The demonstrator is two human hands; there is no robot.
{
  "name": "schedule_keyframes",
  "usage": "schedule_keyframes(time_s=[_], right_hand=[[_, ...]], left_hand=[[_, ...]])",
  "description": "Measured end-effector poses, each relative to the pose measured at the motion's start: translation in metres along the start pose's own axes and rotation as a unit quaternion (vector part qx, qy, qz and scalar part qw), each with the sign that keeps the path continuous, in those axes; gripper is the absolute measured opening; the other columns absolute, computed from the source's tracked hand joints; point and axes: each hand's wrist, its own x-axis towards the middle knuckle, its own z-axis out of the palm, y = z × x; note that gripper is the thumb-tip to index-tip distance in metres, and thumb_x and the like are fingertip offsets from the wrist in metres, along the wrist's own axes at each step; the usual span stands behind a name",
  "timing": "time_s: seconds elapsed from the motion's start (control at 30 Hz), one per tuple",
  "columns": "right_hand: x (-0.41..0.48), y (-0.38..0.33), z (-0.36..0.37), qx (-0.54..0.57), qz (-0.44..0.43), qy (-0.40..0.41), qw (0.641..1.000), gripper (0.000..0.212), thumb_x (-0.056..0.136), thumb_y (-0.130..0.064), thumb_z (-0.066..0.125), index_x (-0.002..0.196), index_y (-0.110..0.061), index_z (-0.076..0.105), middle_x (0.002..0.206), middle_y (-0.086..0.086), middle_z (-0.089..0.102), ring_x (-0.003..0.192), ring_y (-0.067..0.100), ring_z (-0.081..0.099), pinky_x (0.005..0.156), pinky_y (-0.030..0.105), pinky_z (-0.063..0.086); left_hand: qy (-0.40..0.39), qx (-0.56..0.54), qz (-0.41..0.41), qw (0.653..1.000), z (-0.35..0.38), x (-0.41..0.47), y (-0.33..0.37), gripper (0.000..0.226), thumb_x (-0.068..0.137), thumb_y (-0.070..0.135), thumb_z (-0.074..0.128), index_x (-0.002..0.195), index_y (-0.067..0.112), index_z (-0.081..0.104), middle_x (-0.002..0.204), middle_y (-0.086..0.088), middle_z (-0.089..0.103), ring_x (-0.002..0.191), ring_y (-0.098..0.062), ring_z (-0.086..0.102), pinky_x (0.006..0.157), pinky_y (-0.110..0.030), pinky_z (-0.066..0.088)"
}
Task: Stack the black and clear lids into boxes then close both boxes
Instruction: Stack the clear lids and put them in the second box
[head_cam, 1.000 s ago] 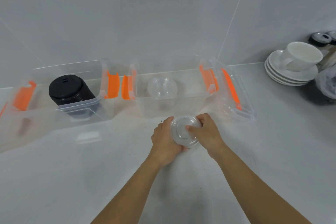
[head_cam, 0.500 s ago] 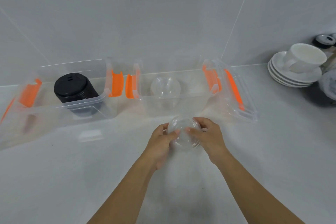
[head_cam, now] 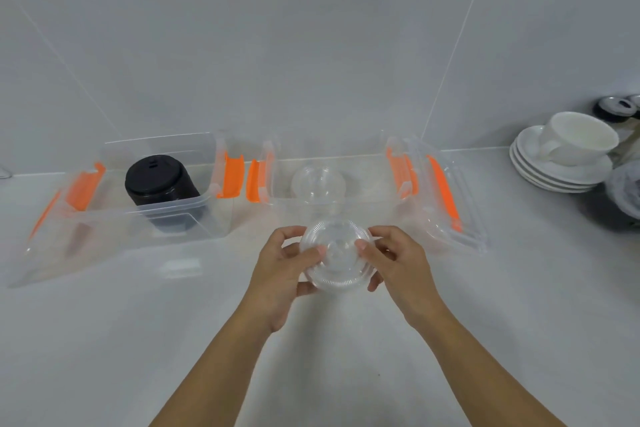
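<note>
White counter (head_cam: 104, 340) takes up most of the view. Two clear boxes with orange latches sit open against the wall: the left box (head_cam: 114, 218) has a stack of black lids (head_cam: 161, 191) in it, the right box (head_cam: 374, 198) has a stack of clear lids (head_cam: 318, 184). Far right, a cup on stacked saucers (head_cam: 557, 168). Just in front of the right box, the left hand (head_cam: 280, 274) and right hand (head_cam: 398, 263) both grip a small stack of clear lids (head_cam: 336, 255), thumbs on top.

Black lid stack (head_cam: 161, 184), clear ridged lids (head_cam: 336, 255), orange box latches (head_cam: 231, 177)
</note>
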Motion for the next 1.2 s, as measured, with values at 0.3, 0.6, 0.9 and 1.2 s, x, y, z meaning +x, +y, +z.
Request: schedule_keyframes(time_s=[0.3, 0.6, 0.9, 1.2], right_hand=[[0.006, -0.039, -0.005, 0.003, -0.058, -0.003, 0.998, 0.010, 0.082, -0.021, 0.068, 0.082, -0.023, 0.059, 0.070, 0.000, 0.065, 0.045, 0.002, 0.052, 0.047, 0.016, 0.041], [0.069, -0.099, -0.003, -0.027, -0.130, 0.008, 0.991, 0.022, 0.081, -0.027, 0.069, 0.094, -0.012, 0.058, 0.067, -0.002, 0.063, 0.048, 0.006, 0.054, 0.045, 0.020, 0.041], [0.125, -0.092, 0.014, -0.126, -0.097, 0.000, 0.987, 0.026, 0.083, -0.032, 0.065, 0.095, -0.011, 0.057, 0.083, 0.009, 0.069, 0.059, 0.017, 0.060, 0.047, 0.024, 0.043], [0.145, -0.063, 0.027, -0.186, 0.017, -0.059, 0.981, 0.029, 0.086, -0.030, 0.062, 0.097, -0.004, 0.058, 0.084, 0.014, 0.067, 0.054, 0.017, 0.059, 0.045, 0.026, 0.046]], left_hand=[[0.011, 0.038, 0.067, 0.997, 0.011, -0.014, 0.048, 0.029, 0.079, 0.010, 0.071, 0.105, 0.015, 0.060, 0.088, -0.010, 0.065, 0.074, -0.024, 0.064, 0.057, -0.039, 0.057], [0.037, 0.081, 0.138, 0.986, 0.027, 0.025, 0.117, 0.032, 0.081, 0.014, 0.070, 0.110, 0.004, 0.059, 0.083, -0.007, 0.063, 0.073, -0.023, 0.063, 0.060, -0.044, 0.061], [0.040, 0.180, 0.116, 0.976, 0.014, 0.080, 0.126, 0.028, 0.083, 0.019, 0.068, 0.104, 0.002, 0.061, 0.089, -0.012, 0.066, 0.073, -0.025, 0.064, 0.060, -0.038, 0.060], [0.024, 0.314, -0.001, 0.949, 0.007, 0.114, 0.107, 0.021, 0.087, 0.018, 0.061, 0.075, 0.004, 0.051, 0.090, -0.019, 0.065, 0.077, -0.029, 0.063, 0.065, -0.039, 0.060]])
